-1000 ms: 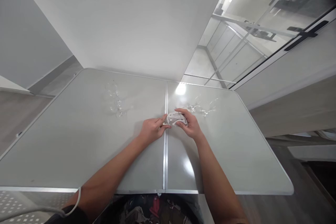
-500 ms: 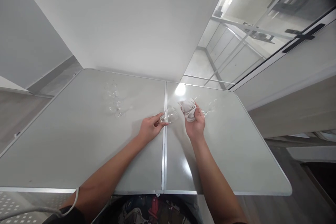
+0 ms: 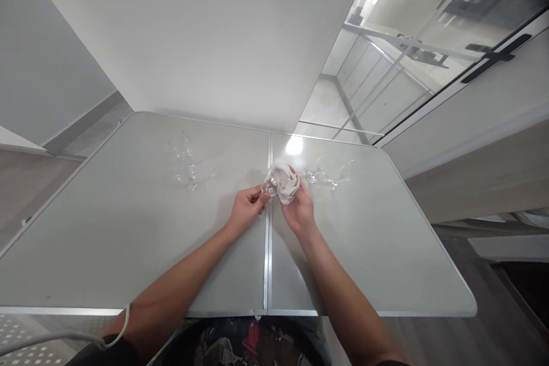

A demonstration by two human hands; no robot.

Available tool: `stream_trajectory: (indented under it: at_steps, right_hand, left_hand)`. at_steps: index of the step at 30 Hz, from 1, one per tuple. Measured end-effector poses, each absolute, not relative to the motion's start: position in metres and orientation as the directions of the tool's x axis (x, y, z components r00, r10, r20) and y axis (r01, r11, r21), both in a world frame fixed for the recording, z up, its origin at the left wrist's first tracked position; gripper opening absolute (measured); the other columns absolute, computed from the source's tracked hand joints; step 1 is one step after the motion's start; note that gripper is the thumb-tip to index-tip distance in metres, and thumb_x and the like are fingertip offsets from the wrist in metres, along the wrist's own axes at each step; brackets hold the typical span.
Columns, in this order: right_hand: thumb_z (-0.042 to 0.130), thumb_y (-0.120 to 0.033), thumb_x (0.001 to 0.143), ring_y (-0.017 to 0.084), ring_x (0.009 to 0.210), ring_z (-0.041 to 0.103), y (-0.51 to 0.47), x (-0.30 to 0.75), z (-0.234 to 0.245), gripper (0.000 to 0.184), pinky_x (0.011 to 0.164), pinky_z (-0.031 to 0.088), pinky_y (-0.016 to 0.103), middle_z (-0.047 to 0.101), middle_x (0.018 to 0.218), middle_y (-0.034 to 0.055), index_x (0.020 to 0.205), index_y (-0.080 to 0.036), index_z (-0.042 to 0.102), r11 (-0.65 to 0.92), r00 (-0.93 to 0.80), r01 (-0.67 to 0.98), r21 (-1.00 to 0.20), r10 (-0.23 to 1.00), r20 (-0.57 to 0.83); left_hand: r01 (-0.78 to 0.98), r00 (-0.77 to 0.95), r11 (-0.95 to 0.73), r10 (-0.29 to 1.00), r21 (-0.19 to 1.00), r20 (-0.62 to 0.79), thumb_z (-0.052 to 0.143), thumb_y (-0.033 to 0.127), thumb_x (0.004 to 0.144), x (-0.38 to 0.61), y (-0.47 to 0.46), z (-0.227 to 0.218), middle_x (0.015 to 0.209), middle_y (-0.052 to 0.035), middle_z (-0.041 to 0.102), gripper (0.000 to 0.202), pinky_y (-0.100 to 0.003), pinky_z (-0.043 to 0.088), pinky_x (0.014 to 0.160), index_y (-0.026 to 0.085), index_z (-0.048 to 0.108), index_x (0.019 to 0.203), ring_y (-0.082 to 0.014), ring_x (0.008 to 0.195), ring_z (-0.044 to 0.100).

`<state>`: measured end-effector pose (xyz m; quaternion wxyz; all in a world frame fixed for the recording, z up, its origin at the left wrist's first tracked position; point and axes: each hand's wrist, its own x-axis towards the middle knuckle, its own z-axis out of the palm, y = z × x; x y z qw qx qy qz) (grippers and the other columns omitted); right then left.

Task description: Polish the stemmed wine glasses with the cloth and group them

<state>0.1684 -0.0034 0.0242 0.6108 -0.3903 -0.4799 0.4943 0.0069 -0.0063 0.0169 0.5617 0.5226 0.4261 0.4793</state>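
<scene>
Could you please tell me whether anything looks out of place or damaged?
One oddity: a pale cord loops across the left forearm at the near edge of the table, where it might snag. The glasses look intact, though small chips wouldn't show.

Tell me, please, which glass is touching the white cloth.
The glass in the left hand, partly hidden by the white cloth; the other glasses are on the table.

A clear, colourless stemware-like glass (image 3: 269, 188) and a crumpled off-white fabric cloth (image 3: 288, 184), touching, just below the middle of the frame.
The glass is see-through, its curved left end exposed, the rest partly hidden behind the cloth; its exact tilt cannot be told. The cloth, bunched into a loose, rounded wad with soft folds, presses against the glass from the right side.
</scene>
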Motion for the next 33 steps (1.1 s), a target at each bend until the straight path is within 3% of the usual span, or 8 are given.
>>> stream_trajectory:
  at_steps: [3, 6, 10, 13, 17, 21, 27, 33]
  right_hand:
    - [0.045, -0.047, 0.101, 0.026, 0.127, 0.058, -0.010, 0.167, 0.018, 0.047, 0.099, 0.054, 0.043, 0.058, 0.140, 0.0074, 0.146, -0.033, 0.046, 0.324, 0.150, 0.103, -0.940, 0.930, 0.337]
    - [0.052, -0.041, 0.099, 0.031, 0.126, 0.058, -0.007, 0.177, 0.011, 0.036, 0.106, 0.049, 0.050, 0.066, 0.126, 0.0087, 0.132, -0.032, 0.062, 0.477, -0.033, 0.394, -0.786, 0.862, 0.506]
    - [0.061, -0.032, 0.093, 0.033, 0.112, 0.064, 0.003, 0.199, 0.019, 0.019, 0.112, 0.038, 0.062, 0.072, 0.099, 0.0088, 0.105, -0.032, 0.075, 0.655, -0.381, 0.462, -0.597, 0.755, 0.533]
    - [0.060, -0.031, 0.094, 0.031, 0.113, 0.064, 0.004, 0.209, 0.039, 0.027, 0.116, 0.031, 0.062, 0.072, 0.107, 0.0072, 0.120, -0.033, 0.070, 0.645, -0.456, 0.471, -0.602, 0.762, 0.459]
    - [0.058, -0.040, 0.096, 0.028, 0.107, 0.066, 0.000, 0.210, 0.057, 0.032, 0.102, 0.048, 0.048, 0.070, 0.116, 0.0071, 0.124, -0.027, 0.065, 0.467, -0.402, 0.285, -0.837, 0.851, 0.338]
    - [0.061, -0.045, 0.093, 0.023, 0.089, 0.068, -0.002, 0.196, 0.051, 0.031, 0.080, 0.056, 0.036, 0.071, 0.100, 0.0046, 0.116, -0.024, 0.066, 0.135, -0.246, -0.079, -0.988, 0.957, 0.150]
    - [0.055, -0.039, 0.095, 0.019, 0.108, 0.065, -0.001, 0.167, 0.035, 0.028, 0.087, 0.057, 0.034, 0.067, 0.124, 0.0015, 0.120, -0.029, 0.065, -0.025, 0.027, -0.656, -0.755, 0.998, -0.057]
    - [0.055, -0.039, 0.096, 0.020, 0.107, 0.066, -0.013, 0.143, 0.030, 0.040, 0.093, 0.057, 0.038, 0.068, 0.122, 0.0041, 0.135, -0.029, 0.058, 0.063, 0.106, -0.607, -0.792, 0.994, -0.002]
  left_hand:
    - [-0.056, 0.166, -0.018, 0.986, 0.998, 0.027, 0.062, 0.057, 0.088, 0.008, -0.008, 0.018, 0.058, 0.0037, 0.047, 0.052, -0.023, 0.036, 0.051, 0.011, 0.073, 0.109, -0.0083, 0.050, 0.042]
    - [0.088, 0.122, -0.083, 0.990, 0.993, 0.072, 0.059, 0.058, 0.090, 0.005, -0.008, 0.022, 0.056, 0.0039, 0.046, 0.049, -0.023, 0.035, 0.052, 0.012, 0.075, 0.097, -0.0088, 0.050, 0.042]
    - [0.481, 0.170, -0.324, 0.946, 0.815, 0.276, 0.056, 0.052, 0.094, -0.008, -0.003, 0.023, 0.055, 0.0035, 0.050, 0.041, -0.023, 0.033, 0.053, 0.016, 0.075, 0.099, -0.0101, 0.051, 0.044]
    - [0.657, 0.345, -0.504, 0.862, 0.560, 0.371, 0.058, 0.048, 0.094, -0.014, -0.003, 0.019, 0.067, -0.0012, 0.066, 0.040, -0.023, 0.037, 0.056, 0.019, 0.069, 0.120, -0.0136, 0.058, 0.057]
    - [0.657, 0.460, -0.635, 0.765, 0.408, 0.450, 0.057, 0.045, 0.096, -0.009, -0.010, 0.014, 0.071, -0.0045, 0.070, 0.040, -0.025, 0.043, 0.060, 0.018, 0.067, 0.124, -0.0162, 0.065, 0.065]
    - [0.584, 0.301, -0.560, 0.822, 0.588, 0.483, 0.064, 0.048, 0.092, -0.003, -0.012, 0.015, 0.067, -0.0008, 0.067, 0.037, -0.024, 0.044, 0.060, 0.019, 0.069, 0.115, -0.0128, 0.059, 0.060]
    - [0.179, 0.187, -0.233, 0.962, 0.956, 0.200, 0.074, 0.046, 0.083, 0.002, -0.007, 0.019, 0.060, 0.0064, 0.058, 0.034, -0.022, 0.040, 0.058, 0.021, 0.060, 0.102, -0.0092, 0.054, 0.049]
    - [-0.193, 0.231, 0.091, 0.972, 0.977, -0.045, 0.070, 0.054, 0.084, 0.017, -0.009, 0.014, 0.059, 0.0056, 0.058, 0.039, -0.020, 0.035, 0.048, 0.020, 0.051, 0.093, -0.0084, 0.047, 0.047]
